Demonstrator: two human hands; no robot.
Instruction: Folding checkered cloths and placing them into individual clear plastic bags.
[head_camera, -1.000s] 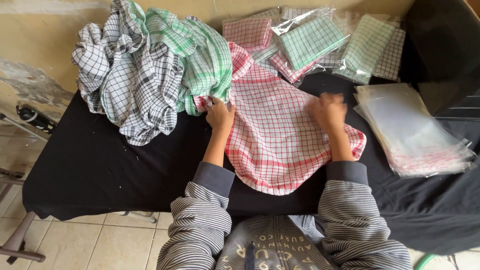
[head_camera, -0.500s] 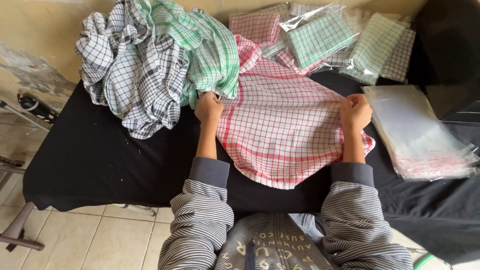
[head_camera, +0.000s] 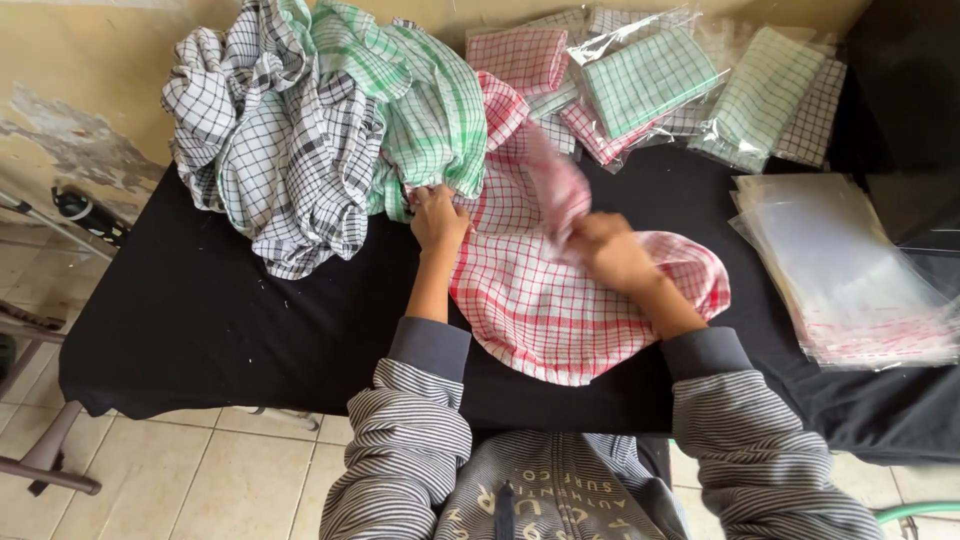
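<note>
Red-checked cloth (head_camera: 560, 300), white with red grid, lies rumpled, both hands' fingers (head_camera: 585, 235) clamped on it.

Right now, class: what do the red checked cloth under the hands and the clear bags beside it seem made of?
Red checked cloth: seemingly woven cotton, matte; it drapes and folds softly. Clear bags: thin plastic film, glossy; they are see-through and catch glare.

A table draped in black cloth (head_camera: 230, 310) carried a heap of black, white and green checked cloths (head_camera: 320, 130) at far left, a red checked cloth (head_camera: 560, 310) in the middle, bagged folded cloths (head_camera: 660, 85) at far right, and a stack of clear bags (head_camera: 850, 270) at right.
</note>
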